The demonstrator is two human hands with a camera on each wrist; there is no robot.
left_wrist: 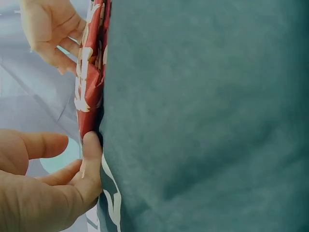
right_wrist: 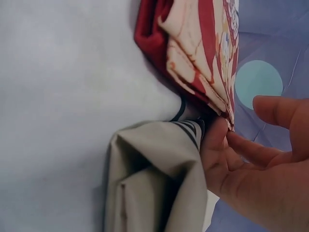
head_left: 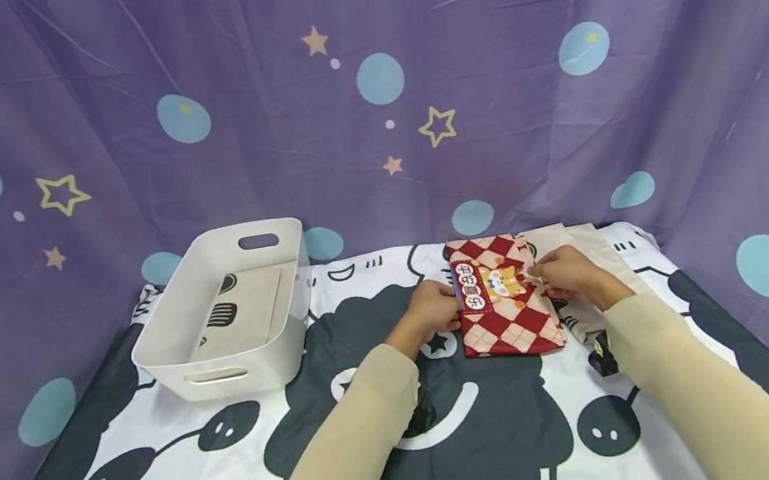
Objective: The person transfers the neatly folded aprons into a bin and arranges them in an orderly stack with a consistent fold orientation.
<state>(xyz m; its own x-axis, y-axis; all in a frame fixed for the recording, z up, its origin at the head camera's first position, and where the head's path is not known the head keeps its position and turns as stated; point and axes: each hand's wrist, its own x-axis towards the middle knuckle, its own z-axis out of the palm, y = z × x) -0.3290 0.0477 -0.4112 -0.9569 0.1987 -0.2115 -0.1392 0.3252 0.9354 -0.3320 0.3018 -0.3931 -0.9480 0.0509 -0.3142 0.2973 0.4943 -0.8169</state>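
Purple cloth (head_left: pixel 364 109) printed with stars and blue dots hangs behind everything you see, and it closes off whatever lies beyond. Below it your desk (head_left: pixel 165 476) is spread with a white cover bearing big black cartoon shapes; its near edge is cut off by the frame. At far left on it stands a white bin (head_left: pixel 222 312) with handle slots, and a beige folded piece with black stripes lies flat inside it. Next comes a beige cloth (head_left: pixel 581 242) at far right, mostly covered by your right arm, so its full shape cannot be made out. Overlapping its left edge lies the red and cream checked folded cloth (head_left: pixel 507 300) with a small printed label on top. Your left hand (head_left: pixel 433 308) pinches that cloth's left edge, thumb pressed to the fold in the wrist view. Your right hand (head_left: pixel 567 274) nips its right edge between thumb and fingertips, resting over the beige cloth. Smallest of all, a black clip-like piece (head_left: pixel 603 356) sits beside your right sleeve, too small to identify.
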